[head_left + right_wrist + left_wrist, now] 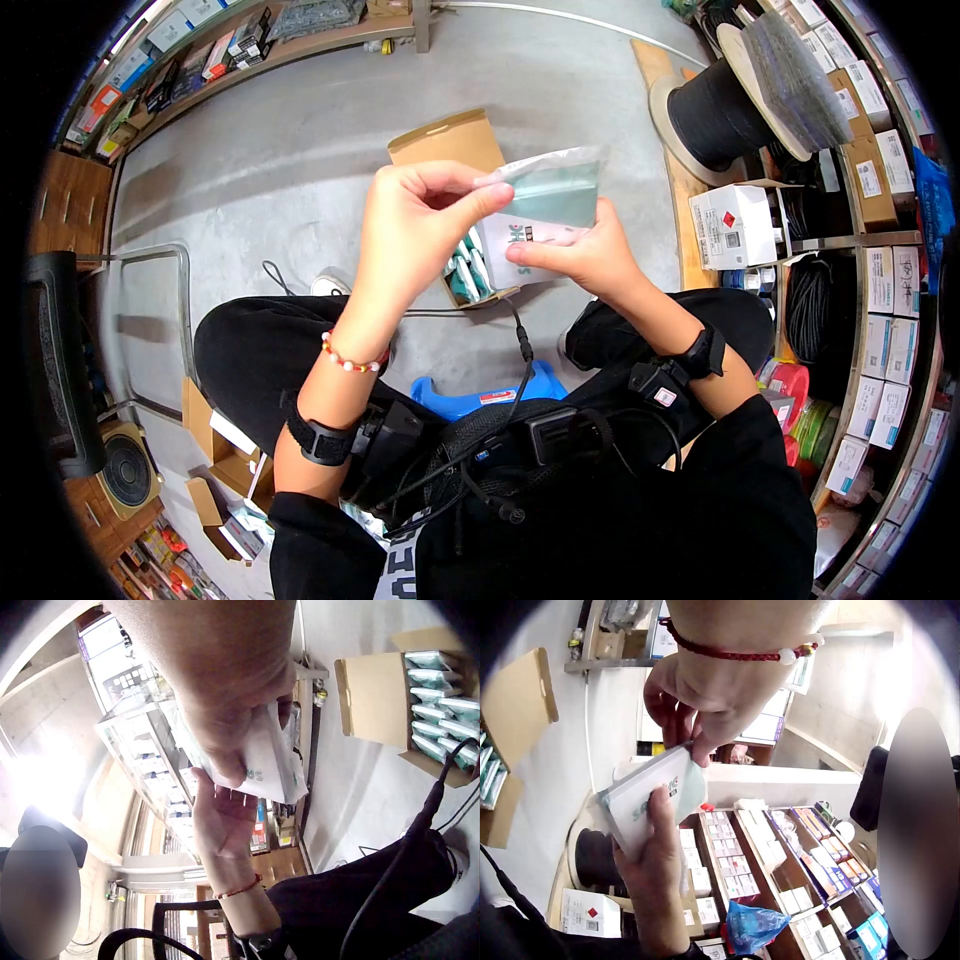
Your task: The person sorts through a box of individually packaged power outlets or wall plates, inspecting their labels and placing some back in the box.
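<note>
Both hands hold up a white packet (512,237) with green lettering, inside a clear plastic bag (565,195). With thumb and fingers my left hand (415,215) pinches the bag's upper edge. Lower down, my right hand (602,258) grips the packet, its thumb across the printed face and its fingers behind. Seen from the left wrist, the white packet (634,814) tilts between the two hands. Below the hands, an open cardboard carton (450,140) stands on the floor, partly hidden. Rows of white-and-green bagged packets (435,712) fill it in the right wrist view.
A blue stool (470,400) stands between the person's knees. At right are a large black cable spool (715,115), a white box (733,228) and shelves of small boxes (880,280). Opened cartons (225,460) lie at left. Black cables (525,345) hang in front of the body.
</note>
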